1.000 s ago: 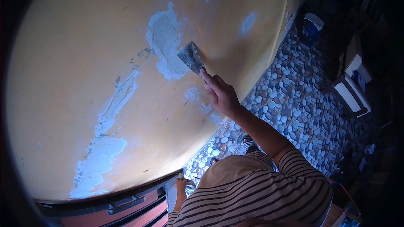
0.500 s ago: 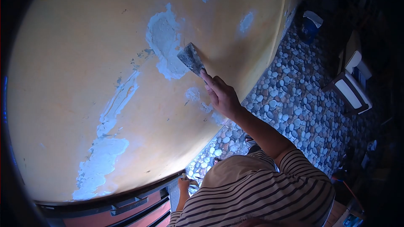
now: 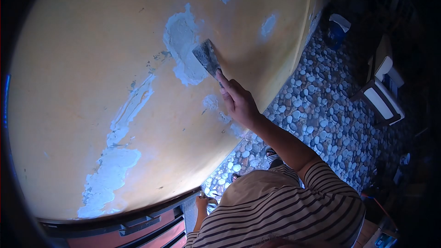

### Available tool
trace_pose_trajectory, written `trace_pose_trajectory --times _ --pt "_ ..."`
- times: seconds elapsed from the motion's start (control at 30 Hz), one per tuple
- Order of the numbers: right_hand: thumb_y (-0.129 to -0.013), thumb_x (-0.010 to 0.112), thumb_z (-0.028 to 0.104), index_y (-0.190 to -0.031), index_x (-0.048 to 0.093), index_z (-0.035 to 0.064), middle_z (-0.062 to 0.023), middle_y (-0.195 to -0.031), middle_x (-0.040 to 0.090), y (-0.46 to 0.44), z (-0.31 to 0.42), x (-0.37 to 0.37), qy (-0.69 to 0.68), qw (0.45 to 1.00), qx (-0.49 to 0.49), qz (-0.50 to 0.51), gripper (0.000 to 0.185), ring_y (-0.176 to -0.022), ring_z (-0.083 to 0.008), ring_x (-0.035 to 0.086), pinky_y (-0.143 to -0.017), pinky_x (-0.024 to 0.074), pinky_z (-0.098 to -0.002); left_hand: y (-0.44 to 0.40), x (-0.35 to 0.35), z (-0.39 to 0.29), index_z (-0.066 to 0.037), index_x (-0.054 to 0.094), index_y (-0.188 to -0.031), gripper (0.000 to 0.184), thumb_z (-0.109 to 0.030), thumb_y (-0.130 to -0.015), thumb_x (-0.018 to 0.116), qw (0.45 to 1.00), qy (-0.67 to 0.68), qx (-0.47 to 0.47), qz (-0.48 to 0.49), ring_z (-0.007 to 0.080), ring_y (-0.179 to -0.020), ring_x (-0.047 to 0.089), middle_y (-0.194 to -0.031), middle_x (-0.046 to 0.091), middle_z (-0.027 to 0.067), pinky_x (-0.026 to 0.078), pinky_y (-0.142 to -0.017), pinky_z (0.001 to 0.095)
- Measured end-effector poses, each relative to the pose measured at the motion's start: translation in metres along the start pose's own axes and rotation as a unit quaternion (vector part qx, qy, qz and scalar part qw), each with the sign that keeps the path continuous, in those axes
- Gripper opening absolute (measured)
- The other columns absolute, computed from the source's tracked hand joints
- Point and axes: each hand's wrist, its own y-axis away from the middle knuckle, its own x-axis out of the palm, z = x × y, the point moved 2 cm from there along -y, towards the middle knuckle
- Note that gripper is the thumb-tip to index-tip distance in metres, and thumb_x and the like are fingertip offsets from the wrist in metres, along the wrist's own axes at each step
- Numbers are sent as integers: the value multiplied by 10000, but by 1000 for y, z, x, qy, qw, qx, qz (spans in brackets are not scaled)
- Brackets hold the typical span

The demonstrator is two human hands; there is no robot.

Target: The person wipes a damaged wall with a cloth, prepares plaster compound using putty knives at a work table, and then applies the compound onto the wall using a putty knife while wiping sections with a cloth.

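My right hand [image 3: 240, 102] is closed round the handle of a putty knife [image 3: 207, 57], one finger stretched along it toward the blade. The wide grey blade lies at the right edge of a large pale filler patch [image 3: 183, 46] on the yellowish wall [image 3: 69, 73]. Low in the view, my left hand [image 3: 201, 200] is closed on a small tool, partly hidden, with a greyish blade-like part beside it. A long filler strip [image 3: 131, 110] runs down to a broad patch [image 3: 108, 179] at the lower left.
Smaller patches [image 3: 268, 25] mark the wall's right part. Below it spreads a pebble-patterned floor [image 3: 312, 110]. A chair [image 3: 383, 101] stands at the right, and a blue bucket [image 3: 336, 34] is near the wall's far end. Dark-edged red drawers [image 3: 115, 236] are at the lower left.
My right hand and the putty knife have shifted slightly up and left, the blade staying by the large patch. My left hand keeps its grip low in the view.
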Motion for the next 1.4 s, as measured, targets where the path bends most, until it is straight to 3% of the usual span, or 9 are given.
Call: trace_pose_trajectory --times 0.2,0.4,0.57,0.73,1.4 --pt "-1000 593 35 -1569 426 150 -105 -862 590 -5 4 1 24 1000 11 -4 604 -712 -260 636 -669 564 -370 -10 7 7 -5 665 -1091 371 -122 -739 676 1000 1 -2 -3 427 -991 707 -1023 727 249 537 -872 481" --pt "-1006 586 31 -1568 431 153 -102 -845 577 -24 12 -1 3 999 -11 -33 596 -695 -260 617 -656 556 -372 -22 10 16 -14 669 -1135 429 -182 -746 739 1000 -7 -9 -13 428 -1009 707 -1047 731 246 541 -882 481" --pt "-1017 586 60 -1572 424 162 -112 -884 587 -8 3 3 10 1000 3 -20 587 -726 -266 632 -670 557 -372 -13 -2 1 -20 662 -1094 430 -230 -734 768 1000 -10 -13 7 430 -1009 706 -1048 734 236 544 -883 483" --pt "-1014 593 55 -1571 427 163 -116 -888 599 -41 13 -10 21 1000 1 -19 591 -733 -266 646 -670 564 -371 -15 -1 4 -14 666 -1054 368 -183 -734 729 1000 8 10 -1 445 -994 702 -1018 729 250 536 -874 499" --pt "-1023 581 67 -1577 416 192 -107 -875 586 -65 19 -22 24 999 -33 -19 592 -715 -254 639 -658 565 -378 -20 3 0 -30 676 -1062 386 -195 -721 756 1000 7 7 15 411 -989 711 -1022 735 224 542 -873 468"
